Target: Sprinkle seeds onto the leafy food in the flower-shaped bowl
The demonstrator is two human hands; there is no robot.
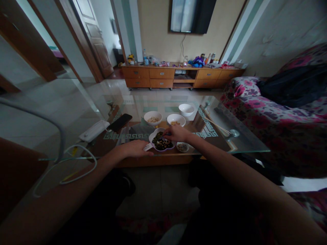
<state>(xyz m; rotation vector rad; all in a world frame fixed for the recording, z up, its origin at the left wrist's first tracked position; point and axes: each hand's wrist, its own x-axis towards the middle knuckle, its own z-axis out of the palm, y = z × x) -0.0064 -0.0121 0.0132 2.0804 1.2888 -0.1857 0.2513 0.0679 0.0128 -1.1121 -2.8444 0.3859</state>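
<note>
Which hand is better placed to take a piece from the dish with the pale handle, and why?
The right hand seems better placed: it reaches over the dish, close to the dark pieces. The left hand is beside the handle.

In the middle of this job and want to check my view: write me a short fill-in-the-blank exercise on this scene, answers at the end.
1. The ____ hand has its fingers over the flower-shaped dish.
2. The left hand is at the dish's ____.
3. Beyond the dish stand ____ round white bowls.
4. The pale chopsticks lie on a tabletop made of see-through ____.

Missing words: right; handle; three; glass.
</note>
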